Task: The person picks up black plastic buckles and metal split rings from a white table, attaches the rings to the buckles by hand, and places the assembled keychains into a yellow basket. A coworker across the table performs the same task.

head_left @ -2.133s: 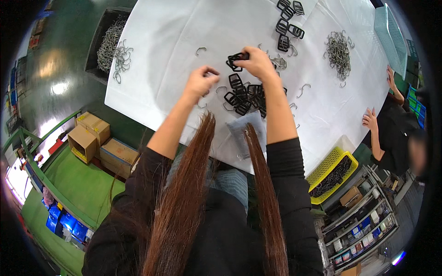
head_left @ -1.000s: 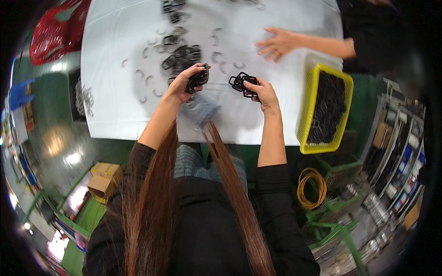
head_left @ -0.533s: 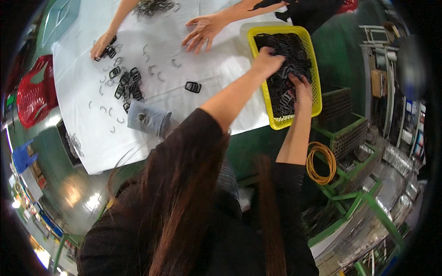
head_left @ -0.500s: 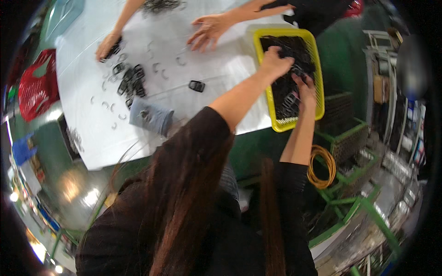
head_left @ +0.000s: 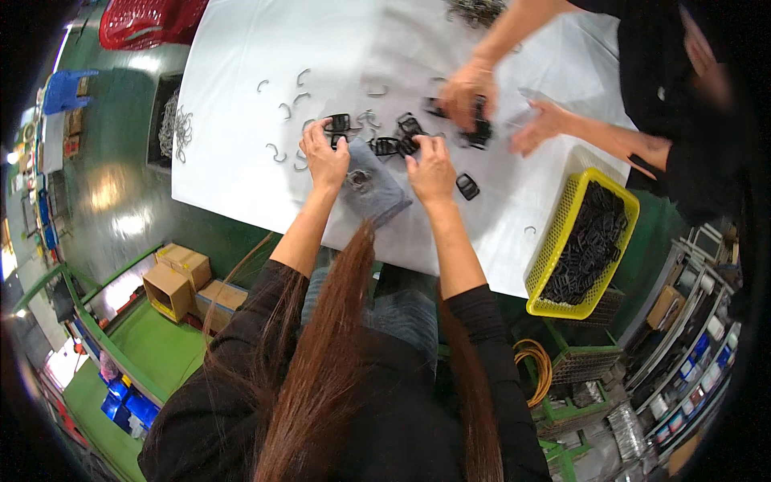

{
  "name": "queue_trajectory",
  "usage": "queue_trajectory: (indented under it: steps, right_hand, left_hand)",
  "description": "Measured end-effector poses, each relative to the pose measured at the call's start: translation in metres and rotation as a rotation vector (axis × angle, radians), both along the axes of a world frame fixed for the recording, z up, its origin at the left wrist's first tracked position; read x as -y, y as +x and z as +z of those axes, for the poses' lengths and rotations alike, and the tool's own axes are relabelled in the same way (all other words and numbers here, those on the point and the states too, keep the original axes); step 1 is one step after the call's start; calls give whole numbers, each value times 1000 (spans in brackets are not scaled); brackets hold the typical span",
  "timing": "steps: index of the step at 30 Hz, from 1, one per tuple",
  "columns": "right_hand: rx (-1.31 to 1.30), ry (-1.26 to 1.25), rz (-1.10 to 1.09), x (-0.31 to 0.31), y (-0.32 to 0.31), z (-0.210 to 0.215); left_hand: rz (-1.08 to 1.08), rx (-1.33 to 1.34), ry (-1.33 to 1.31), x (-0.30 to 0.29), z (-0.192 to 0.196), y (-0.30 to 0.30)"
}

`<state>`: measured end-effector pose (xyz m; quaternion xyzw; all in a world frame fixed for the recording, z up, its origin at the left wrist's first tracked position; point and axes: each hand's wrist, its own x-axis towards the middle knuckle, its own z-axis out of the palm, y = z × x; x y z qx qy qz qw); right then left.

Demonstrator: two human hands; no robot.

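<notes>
My left hand (head_left: 325, 167) pinches a black buckle-like frame (head_left: 338, 123) between fingers and thumb, by the far left corner of a grey-blue cloth (head_left: 387, 210). My right hand (head_left: 432, 173) is on the cloth's other side, fingers apart, its fingertips at a small heap of black buckles (head_left: 409, 127). Whether they touch one is hard to see. A little pile of small metal pieces (head_left: 359, 180) rests on the cloth. Curved metal wire pieces (head_left: 285, 110) lie scattered past my left hand. One lone buckle (head_left: 467, 186) sits right of my right hand.
A co-worker's blurred hand (head_left: 470, 92) is over more black buckles; their other hand (head_left: 540, 127) is spread nearby. A yellow basket (head_left: 536, 273) full of black parts stands at the table's right edge. A wire heap (head_left: 475, 11) lies at the far side of the white table (head_left: 233, 173).
Both my hands have left the yellow basket and come to the cloth and buckles. The co-worker's hand has brought black buckles closer to mine. My view has shifted.
</notes>
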<state>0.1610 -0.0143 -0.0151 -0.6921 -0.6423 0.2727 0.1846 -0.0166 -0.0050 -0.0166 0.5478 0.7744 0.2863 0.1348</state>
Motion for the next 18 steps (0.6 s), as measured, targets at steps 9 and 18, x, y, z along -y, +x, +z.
queue_trajectory:
  steps: [9,18]
  right_hand:
    - [276,-29,141,-39,-18,-13]
    - [-422,-360,-407,-16,48,10]
  left_hand:
    - [-345,62,-326,-40,-18,-48]
    - [-358,-50,-490,-30,-4,-53]
